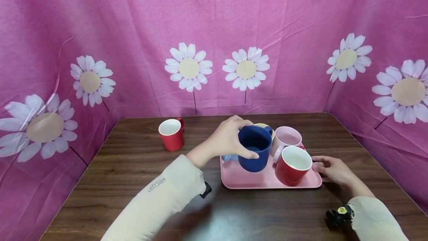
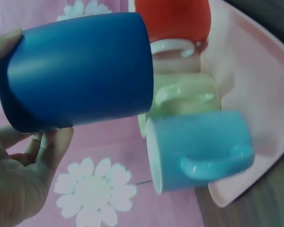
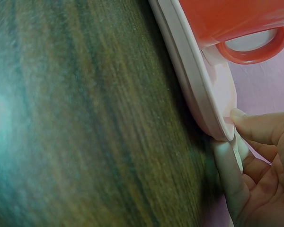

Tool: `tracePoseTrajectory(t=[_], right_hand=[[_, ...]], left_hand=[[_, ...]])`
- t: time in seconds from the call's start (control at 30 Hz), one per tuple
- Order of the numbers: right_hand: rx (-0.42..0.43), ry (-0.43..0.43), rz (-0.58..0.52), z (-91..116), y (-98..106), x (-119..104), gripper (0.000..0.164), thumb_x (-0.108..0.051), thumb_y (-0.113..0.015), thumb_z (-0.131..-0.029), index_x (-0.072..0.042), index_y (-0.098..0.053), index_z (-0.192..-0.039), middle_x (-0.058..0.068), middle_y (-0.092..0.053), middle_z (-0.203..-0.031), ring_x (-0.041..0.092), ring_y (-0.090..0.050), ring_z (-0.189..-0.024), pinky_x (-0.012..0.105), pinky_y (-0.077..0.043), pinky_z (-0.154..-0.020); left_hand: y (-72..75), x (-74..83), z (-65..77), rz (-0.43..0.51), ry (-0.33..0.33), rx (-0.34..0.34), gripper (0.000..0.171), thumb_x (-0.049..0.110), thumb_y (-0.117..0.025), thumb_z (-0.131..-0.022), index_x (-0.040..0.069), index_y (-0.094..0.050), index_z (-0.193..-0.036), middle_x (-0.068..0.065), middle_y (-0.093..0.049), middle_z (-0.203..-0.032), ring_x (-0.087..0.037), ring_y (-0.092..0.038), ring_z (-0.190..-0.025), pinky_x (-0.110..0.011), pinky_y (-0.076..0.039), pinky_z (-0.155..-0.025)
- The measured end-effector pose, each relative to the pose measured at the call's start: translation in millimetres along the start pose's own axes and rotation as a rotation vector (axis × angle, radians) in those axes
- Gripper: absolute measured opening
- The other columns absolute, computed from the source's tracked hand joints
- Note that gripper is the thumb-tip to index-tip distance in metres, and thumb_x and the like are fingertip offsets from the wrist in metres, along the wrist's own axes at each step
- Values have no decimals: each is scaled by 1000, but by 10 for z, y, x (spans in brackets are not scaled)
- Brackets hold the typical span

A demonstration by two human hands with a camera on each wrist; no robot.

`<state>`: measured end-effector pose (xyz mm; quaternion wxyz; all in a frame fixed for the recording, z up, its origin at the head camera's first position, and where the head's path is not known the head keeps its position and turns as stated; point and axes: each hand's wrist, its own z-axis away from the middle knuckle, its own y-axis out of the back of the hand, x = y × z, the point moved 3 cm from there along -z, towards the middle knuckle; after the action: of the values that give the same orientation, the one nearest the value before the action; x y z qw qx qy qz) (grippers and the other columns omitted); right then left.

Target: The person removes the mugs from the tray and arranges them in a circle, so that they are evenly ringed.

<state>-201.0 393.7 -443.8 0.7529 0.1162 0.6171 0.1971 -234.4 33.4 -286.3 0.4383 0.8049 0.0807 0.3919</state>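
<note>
A dark blue mug [image 1: 255, 161] is held by my left hand [image 1: 229, 137] above the pink tray [image 1: 247, 182], thumb and fingers on opposite sides of it. In the left wrist view a light blue mug [image 2: 203, 151] and a pale yellow mug [image 2: 199, 92] stand side by side on the tray, below the held mug. The front right of the tray bears a red mug [image 1: 287, 174] with a white inside, and behind it is a pink mug [image 1: 289, 134]. My right hand [image 1: 337, 172] pinches the tray's right edge between thumb and fingers, as the right wrist view shows.
Another red mug [image 1: 174, 140] stands upright on the wooden table [image 1: 133, 170], left of the tray, its handle toward the back right. A pink curtain [image 1: 140, 29] with printed daisies borders the table at the back and both sides.
</note>
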Motion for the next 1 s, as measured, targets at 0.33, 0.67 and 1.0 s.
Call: tracePoseTrajectory(t=[0.33, 0.67, 1.0], right_hand=[[1, -11, 17, 16, 1, -1, 60, -18, -64, -92, 19, -37, -130, 21, -63, -109, 12, -63, -86, 42, -55, -72], [11, -6, 18, 17, 2, -8, 56, -15, -62, -93, 20, -37, -129, 18, -64, -107, 11, -63, -86, 41, -55, -72], [11, 1, 3, 12, -8, -14, 55, -14, -63, -93, 20, -38, -128, 18, -65, -105, 11, -63, -84, 41, -55, -71]], left_hand=[[408, -220, 214, 62, 4, 95, 61, 34, -90, -60, 10, -66, -111, 0, -58, -101, -12, -53, -92, -27, -51, -71], [878, -544, 472, -5, 58, 212, 61, 32, -89, -60, 6, -67, -110, -4, -59, -99, -19, -54, -89, -36, -50, -71], [1272, -886, 806, -61, 189, 254, 64, 31, -89, -62, 4, -65, -116, -11, -60, -109, -26, -54, -97, -40, -49, -73]])
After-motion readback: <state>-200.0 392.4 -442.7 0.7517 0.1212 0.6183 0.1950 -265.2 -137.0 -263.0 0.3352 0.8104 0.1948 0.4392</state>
